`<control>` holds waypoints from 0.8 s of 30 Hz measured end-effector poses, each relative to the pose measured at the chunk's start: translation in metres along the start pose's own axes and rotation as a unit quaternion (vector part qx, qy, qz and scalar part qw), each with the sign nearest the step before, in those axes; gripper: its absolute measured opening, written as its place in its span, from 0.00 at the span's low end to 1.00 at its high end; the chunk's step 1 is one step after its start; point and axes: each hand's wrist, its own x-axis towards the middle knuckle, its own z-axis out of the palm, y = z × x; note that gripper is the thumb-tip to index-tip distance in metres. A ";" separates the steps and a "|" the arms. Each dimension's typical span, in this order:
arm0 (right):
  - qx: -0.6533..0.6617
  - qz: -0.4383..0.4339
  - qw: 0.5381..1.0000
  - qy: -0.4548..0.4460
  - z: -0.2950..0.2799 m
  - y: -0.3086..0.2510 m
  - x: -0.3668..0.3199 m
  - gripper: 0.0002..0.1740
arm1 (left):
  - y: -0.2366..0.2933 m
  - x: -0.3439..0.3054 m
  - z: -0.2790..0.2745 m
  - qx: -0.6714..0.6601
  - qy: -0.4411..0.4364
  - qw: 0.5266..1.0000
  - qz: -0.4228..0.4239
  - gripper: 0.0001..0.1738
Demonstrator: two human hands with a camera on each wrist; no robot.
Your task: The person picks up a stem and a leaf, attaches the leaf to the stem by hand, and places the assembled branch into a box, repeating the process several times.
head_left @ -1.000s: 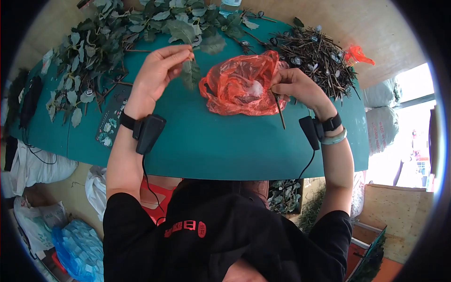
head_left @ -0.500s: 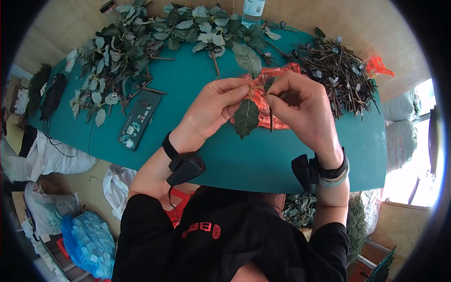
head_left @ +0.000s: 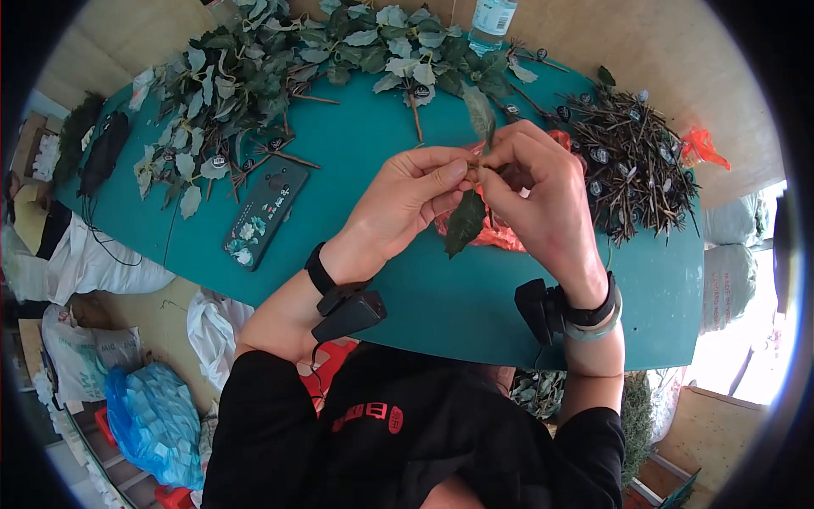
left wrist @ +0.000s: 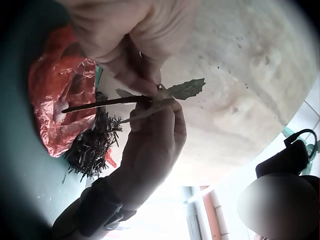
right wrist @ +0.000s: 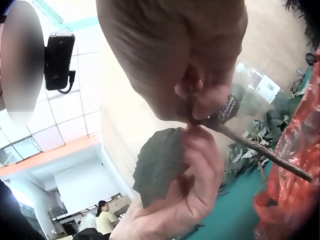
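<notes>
In front of the chest both hands meet at the fingertips. My left hand (head_left: 394,204) pinches a leaf sprig, one green toothed leaf (head_left: 465,224) hanging below the fingers and another leaf (head_left: 480,115) rising above. My right hand (head_left: 549,204) pinches a brown twig (left wrist: 102,104) close to the leaf stems; its bare end sticks out in both wrist views. Beside the twig, a round black tag (right wrist: 229,108) shows in the right wrist view. The fingers hide the join between stems and twig. Partly behind the right hand lies a red plastic bag (head_left: 500,237) with a white tuft in it.
Leafy branches (head_left: 220,93) spread over the back and left of the green table (head_left: 407,297). A heap of bare twigs (head_left: 636,161) lies at the right. A phone (head_left: 267,212) rests at the left, and a clear bottle (head_left: 492,24) stands at the back.
My left hand has carried the leaf sprig rightward from apart to meet the right hand. The right hand has risen slightly off the bag with the twig. The head view has shifted.
</notes>
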 end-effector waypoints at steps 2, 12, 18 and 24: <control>-0.002 -0.004 1.000 0.005 0.000 0.002 0.001 0.04 | 0.000 0.000 -0.001 -0.005 -0.006 1.000 -0.004 0.13; -0.011 0.007 1.000 0.004 -0.002 0.004 0.000 0.06 | 0.001 -0.001 0.006 0.034 0.006 0.999 0.012 0.11; -0.015 -0.003 1.000 0.003 -0.001 0.004 -0.001 0.06 | 0.001 -0.002 0.006 0.026 0.002 1.000 0.014 0.10; -0.009 -0.005 1.000 0.014 0.003 0.005 -0.002 0.06 | -0.007 0.000 0.003 0.044 -0.001 0.996 0.071 0.10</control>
